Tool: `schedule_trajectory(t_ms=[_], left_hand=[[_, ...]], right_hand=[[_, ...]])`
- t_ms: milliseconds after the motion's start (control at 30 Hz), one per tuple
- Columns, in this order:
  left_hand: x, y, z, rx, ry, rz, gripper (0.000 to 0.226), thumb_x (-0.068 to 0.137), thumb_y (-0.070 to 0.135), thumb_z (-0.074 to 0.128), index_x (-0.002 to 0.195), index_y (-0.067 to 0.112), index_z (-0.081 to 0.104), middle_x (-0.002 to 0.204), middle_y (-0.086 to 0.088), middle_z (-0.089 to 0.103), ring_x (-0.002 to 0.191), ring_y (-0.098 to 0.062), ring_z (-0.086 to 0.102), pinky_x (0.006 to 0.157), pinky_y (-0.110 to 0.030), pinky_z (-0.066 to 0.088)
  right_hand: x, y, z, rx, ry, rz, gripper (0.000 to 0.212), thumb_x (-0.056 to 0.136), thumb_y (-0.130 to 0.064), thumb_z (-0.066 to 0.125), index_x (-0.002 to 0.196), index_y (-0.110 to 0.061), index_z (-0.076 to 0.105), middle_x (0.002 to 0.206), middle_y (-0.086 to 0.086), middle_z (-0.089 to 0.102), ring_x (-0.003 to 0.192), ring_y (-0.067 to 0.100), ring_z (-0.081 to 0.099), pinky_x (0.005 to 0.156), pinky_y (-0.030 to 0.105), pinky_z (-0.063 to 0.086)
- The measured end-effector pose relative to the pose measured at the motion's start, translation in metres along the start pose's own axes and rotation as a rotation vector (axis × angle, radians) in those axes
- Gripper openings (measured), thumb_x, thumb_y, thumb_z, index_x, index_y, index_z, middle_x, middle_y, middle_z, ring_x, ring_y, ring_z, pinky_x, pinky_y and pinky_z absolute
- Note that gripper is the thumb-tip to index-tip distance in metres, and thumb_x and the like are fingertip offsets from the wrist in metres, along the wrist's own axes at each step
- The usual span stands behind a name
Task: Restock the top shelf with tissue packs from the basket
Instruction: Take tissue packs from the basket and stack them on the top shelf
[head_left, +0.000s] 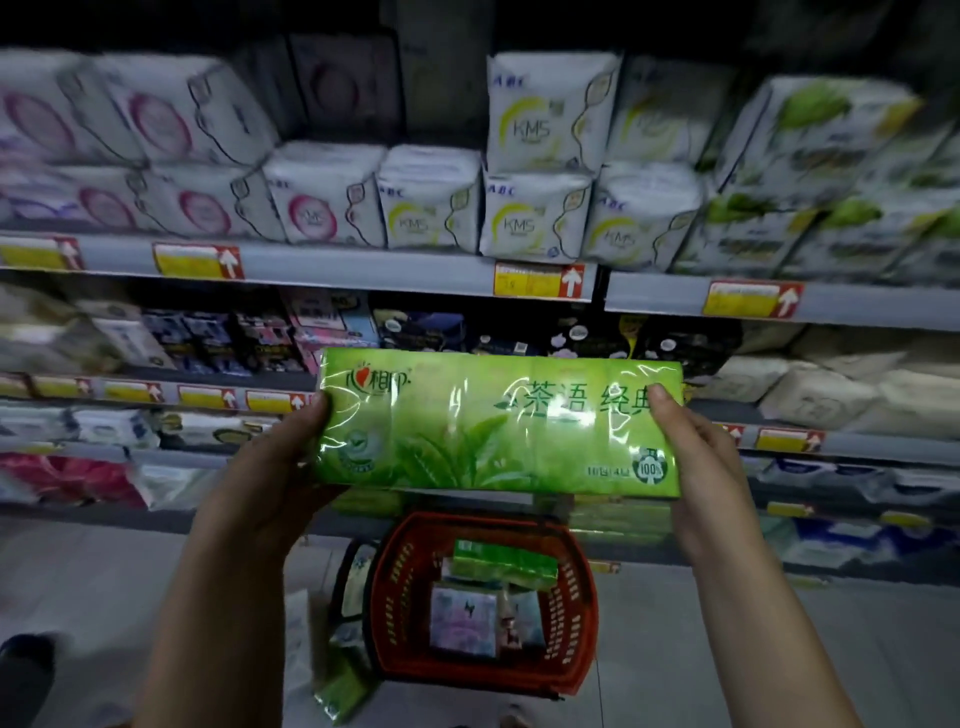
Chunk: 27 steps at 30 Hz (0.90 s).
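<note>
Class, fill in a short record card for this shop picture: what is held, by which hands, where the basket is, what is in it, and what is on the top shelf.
Held item: green tissue pack, lengthwise, level
Left hand: grips the pack's left end
Right hand: grips the pack's right end
Basket: red, on the floor below the pack
Basket contents: another green pack and a pale pack
Top shelf: white packs, yellow price tags on its edge

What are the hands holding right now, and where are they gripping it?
A green tissue pack, held flat between both hands: the left hand grips its left short end, the right hand its right short end, thumbs on the front.
</note>
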<state>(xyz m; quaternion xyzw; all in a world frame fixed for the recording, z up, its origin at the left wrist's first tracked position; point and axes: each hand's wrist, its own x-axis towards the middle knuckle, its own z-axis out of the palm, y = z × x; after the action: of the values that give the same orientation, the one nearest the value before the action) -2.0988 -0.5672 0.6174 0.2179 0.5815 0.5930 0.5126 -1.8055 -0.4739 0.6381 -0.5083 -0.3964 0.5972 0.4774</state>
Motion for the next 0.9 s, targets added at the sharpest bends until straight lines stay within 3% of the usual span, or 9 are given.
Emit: schedule_trajectory(t_ms=[67,167,267,300,367,433,567,700,900], left_hand=[[-0.003,0.020,0.005,-0.008,-0.035,0.045,0.101,0.021,0.069,0.086,0.105,0.018,0.066,0.108,-0.007,0.071,0.095,-0.022,0.069,0.070,-0.033,0.061],[-0.004,0.040,0.009,-0.008,-0.068,0.074,0.098,0.028,0.069,0.086,0.110,0.019,0.065,0.120,-0.010,0.067,0.108,-0.027,0.065,0.078,-0.037,0.060],[-0.004,0.058,0.015,-0.061,-0.104,0.103,0.096,0.034,0.065,0.087,0.114,0.018,0.063,0.128,-0.012,0.062,0.111,-0.027,0.064,0.080,-0.038,0.059],[-0.004,0.063,0.018,-0.074,-0.119,0.114,0.092,0.038,0.062,0.087,0.114,0.016,0.064,0.128,-0.014,0.063,0.107,-0.026,0.066,0.078,-0.038,0.060],[-0.005,0.071,0.024,-0.112,-0.169,0.139,0.077,0.041,0.054,0.088,0.103,0.012,0.072,0.117,-0.015,0.069,0.094,-0.025,0.071,0.069,-0.039,0.061],[-0.008,0.078,0.030,-0.140,-0.222,0.170,0.076,0.022,0.052,0.094,0.086,0.015,0.079,0.101,-0.011,0.074,0.084,-0.024,0.073,0.060,-0.037,0.060],[-0.007,0.086,0.033,-0.158,-0.257,0.207,0.078,0.013,0.052,0.094,0.083,0.019,0.080,0.100,-0.009,0.075,0.084,-0.023,0.073,0.057,-0.034,0.059],[-0.003,0.093,0.035,-0.144,-0.292,0.212,0.078,0.024,0.051,0.094,0.093,0.018,0.079,0.112,-0.013,0.071,0.096,-0.029,0.071,0.068,-0.043,0.060],[0.003,0.092,0.034,-0.142,-0.310,0.222,0.076,0.040,0.046,0.092,0.102,0.007,0.074,0.113,-0.017,0.070,0.100,-0.032,0.069,0.070,-0.043,0.060]], right_hand=[[-0.004,-0.020,0.005,0.006,0.002,-0.046,0.030,0.072,-0.052,0.068,0.089,-0.030,0.060,0.106,-0.017,0.059,0.110,0.008,0.052,0.104,0.038,0.033],[-0.006,-0.040,0.010,0.003,0.017,-0.134,0.080,0.050,-0.072,0.074,0.111,-0.021,0.064,0.115,-0.008,0.064,0.112,0.014,0.057,0.105,0.043,0.040],[-0.011,-0.060,0.013,0.027,-0.001,-0.163,0.066,0.056,-0.062,0.071,0.107,-0.022,0.065,0.112,-0.010,0.064,0.111,0.012,0.056,0.104,0.039,0.039],[-0.012,-0.063,0.013,0.039,0.012,-0.177,0.079,0.053,-0.067,0.073,0.115,-0.019,0.063,0.119,-0.006,0.063,0.114,0.014,0.056,0.106,0.041,0.039],[-0.011,-0.068,0.013,0.046,0.025,-0.197,0.106,0.041,-0.076,0.076,0.126,-0.016,0.058,0.129,0.001,0.060,0.120,0.021,0.055,0.107,0.048,0.039],[-0.010,-0.071,0.010,0.069,0.021,-0.217,0.113,0.033,-0.080,0.077,0.125,-0.017,0.059,0.127,0.003,0.062,0.120,0.024,0.056,0.105,0.052,0.040],[-0.014,-0.084,0.014,0.084,-0.005,-0.251,0.063,0.048,-0.064,0.077,0.098,-0.026,0.067,0.107,-0.005,0.069,0.107,0.016,0.061,0.106,0.046,0.039],[-0.017,-0.086,0.012,0.100,0.010,-0.281,0.087,0.042,-0.068,0.077,0.114,-0.020,0.065,0.119,0.000,0.066,0.116,0.022,0.058,0.106,0.050,0.039],[-0.021,-0.083,0.009,0.085,-0.034,-0.331,0.027,0.054,-0.056,0.073,0.072,-0.037,0.076,0.082,-0.008,0.075,0.087,0.016,0.069,0.081,0.034,0.052]])
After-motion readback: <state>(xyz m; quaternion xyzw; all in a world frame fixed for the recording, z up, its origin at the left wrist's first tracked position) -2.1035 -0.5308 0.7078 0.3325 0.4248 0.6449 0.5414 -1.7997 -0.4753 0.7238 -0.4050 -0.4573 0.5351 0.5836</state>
